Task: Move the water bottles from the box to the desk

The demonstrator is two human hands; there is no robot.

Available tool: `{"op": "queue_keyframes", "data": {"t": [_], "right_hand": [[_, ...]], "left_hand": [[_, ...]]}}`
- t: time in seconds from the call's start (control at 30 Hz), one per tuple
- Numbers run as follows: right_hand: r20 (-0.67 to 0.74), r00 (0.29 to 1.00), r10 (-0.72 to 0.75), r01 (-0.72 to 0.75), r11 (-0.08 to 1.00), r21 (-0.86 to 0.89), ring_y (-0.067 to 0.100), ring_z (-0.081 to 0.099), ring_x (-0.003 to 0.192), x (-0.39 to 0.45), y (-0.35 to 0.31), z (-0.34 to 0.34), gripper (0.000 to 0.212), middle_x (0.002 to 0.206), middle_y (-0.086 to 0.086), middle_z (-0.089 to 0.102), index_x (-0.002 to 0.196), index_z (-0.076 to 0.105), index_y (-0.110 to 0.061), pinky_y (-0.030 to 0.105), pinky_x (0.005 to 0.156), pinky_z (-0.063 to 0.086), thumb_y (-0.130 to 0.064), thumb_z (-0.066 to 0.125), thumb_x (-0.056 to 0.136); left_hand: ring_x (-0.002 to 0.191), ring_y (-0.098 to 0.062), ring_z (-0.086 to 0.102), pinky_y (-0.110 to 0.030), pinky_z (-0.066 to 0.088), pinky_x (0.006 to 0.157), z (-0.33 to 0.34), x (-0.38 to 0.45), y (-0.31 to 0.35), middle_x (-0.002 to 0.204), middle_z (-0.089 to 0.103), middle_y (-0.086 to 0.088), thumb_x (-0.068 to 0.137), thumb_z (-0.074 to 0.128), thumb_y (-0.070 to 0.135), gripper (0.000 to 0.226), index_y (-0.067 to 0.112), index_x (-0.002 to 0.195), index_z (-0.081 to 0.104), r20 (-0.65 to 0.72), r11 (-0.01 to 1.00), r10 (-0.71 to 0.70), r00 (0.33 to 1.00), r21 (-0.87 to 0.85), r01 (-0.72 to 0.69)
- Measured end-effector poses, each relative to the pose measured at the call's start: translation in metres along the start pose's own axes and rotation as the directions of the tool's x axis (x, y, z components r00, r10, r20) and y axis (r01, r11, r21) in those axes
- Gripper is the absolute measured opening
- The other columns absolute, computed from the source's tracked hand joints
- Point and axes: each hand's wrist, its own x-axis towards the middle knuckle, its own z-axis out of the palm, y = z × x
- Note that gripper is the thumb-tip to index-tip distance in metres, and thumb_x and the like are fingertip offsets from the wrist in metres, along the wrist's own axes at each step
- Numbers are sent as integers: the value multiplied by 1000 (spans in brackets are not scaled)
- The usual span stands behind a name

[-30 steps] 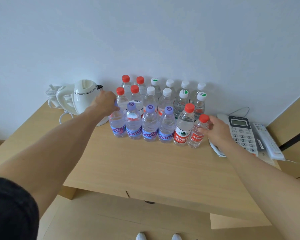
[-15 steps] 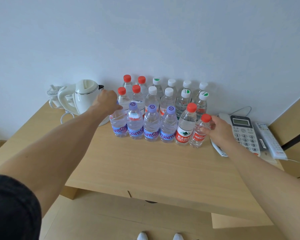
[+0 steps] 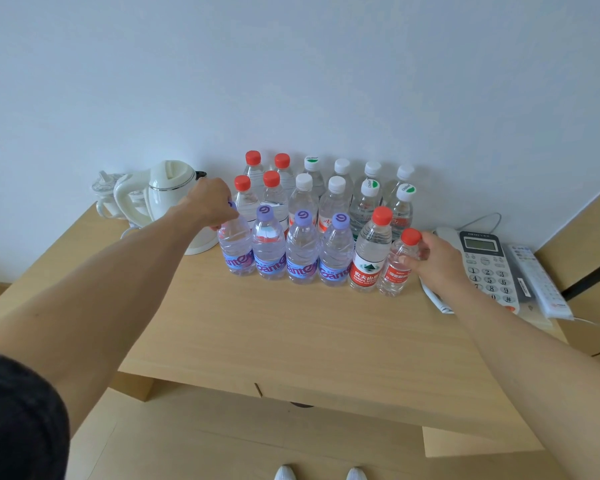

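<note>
The left hand (image 3: 210,202) is gripping the neck of the leftmost purple-capped water bottle (image 3: 235,249), fingers curled down over its cap so that the cap is almost hidden. The right hand (image 3: 433,258) is holding the small red-capped bottle (image 3: 397,268) at the right end of the front row, thumb and fingers wrapping its shoulder just below the cap. Both bottles are standing upright on the wooden desk (image 3: 291,327), bases down on it as far as can be seen.

Between the two sets of fingers, three more purple-capped bottles (image 3: 302,251) and a taller red-capped bottle (image 3: 369,258) are filling out the front row. Beyond the fingers, two further rows of red- and white-capped bottles are standing against the wall. Just left of the left fingers a white electric kettle (image 3: 174,199) is sitting; just right of the right fingers a desk telephone (image 3: 485,268) is lying.

No box is showing, so how many bottles are left there cannot be told. With eighteen upright on the desk, the task is looking well advanced; these two seem to be getting set down.
</note>
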Motion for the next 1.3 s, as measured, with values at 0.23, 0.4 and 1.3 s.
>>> {"op": "queue_keyframes", "data": {"t": [0.23, 0.4, 1.3], "right_hand": [[4, 1000, 0, 0, 1000, -3, 29, 61, 98, -1, -3, -1, 41, 106, 12, 67, 120, 65, -14, 36, 84, 46, -18, 81, 82], [15, 1000, 21, -21, 1000, -1, 29, 60, 100, -2, -7, -3, 42, 108, 10, 67, 121, 64, -13, 34, 82, 44, -17, 81, 82], [-98, 995, 26, -30, 999, -37, 26, 56, 108, -16, -53, -1, 50, 115, 3, 60, 132, 54, -23, 39, 90, 48, -12, 63, 84]], "left_hand": [[45, -12, 59, -24, 44, 51, 0, -1, 2, 49, 65, -5, 86, 63, 15, 32, 8, 56, 54, -3, 1000, 10, 1000, -6, -10], [69, -24, 56, -29, 44, 56, -1, -6, 8, 75, 70, -16, 84, 60, 15, 25, 5, 61, 57, -14, 1000, -6, 1000, 30, 6], [114, -37, 58, -45, 51, 90, 23, 1, -2, 128, 63, -13, 100, 44, 16, 35, 17, 133, 56, -63, 993, 95, 993, 70, -91]]}}
